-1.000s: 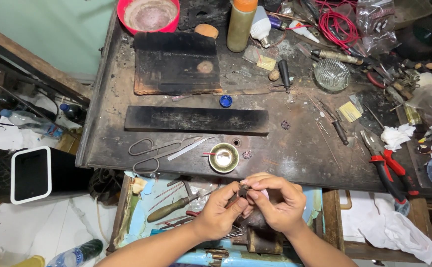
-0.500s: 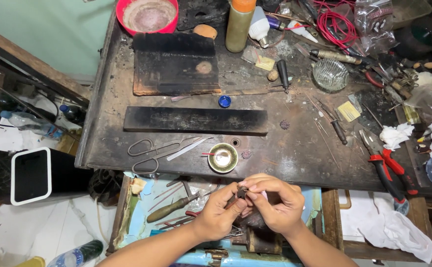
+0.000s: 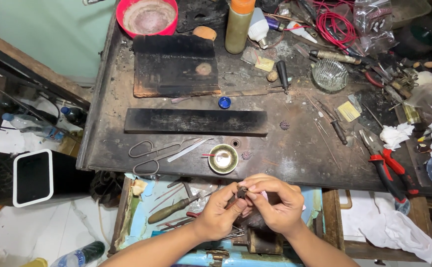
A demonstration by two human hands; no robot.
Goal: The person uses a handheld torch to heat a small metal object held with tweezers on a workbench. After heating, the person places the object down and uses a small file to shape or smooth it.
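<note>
My left hand (image 3: 219, 212) and my right hand (image 3: 274, 202) meet just below the front edge of the dark workbench (image 3: 295, 153), over an open drawer (image 3: 136, 222). Together the fingertips pinch a small dark piece (image 3: 241, 192); its exact shape is too small to tell. A small brass bowl (image 3: 223, 158) with a thin red-tipped stick in it sits on the bench just above my hands. Scissors (image 3: 151, 153) and tweezers (image 3: 188, 149) lie left of the bowl.
A long black bar (image 3: 195, 121) and a charred block (image 3: 175, 66) lie on the bench. Red-handled pliers (image 3: 389, 165) lie at right, a glass dish (image 3: 329, 74), an orange-capped bottle (image 3: 238, 24) and a red bowl (image 3: 146, 17) at the back. The drawer holds several tools.
My hands stay together in the same place, with only slight finger movement on the small piece.
</note>
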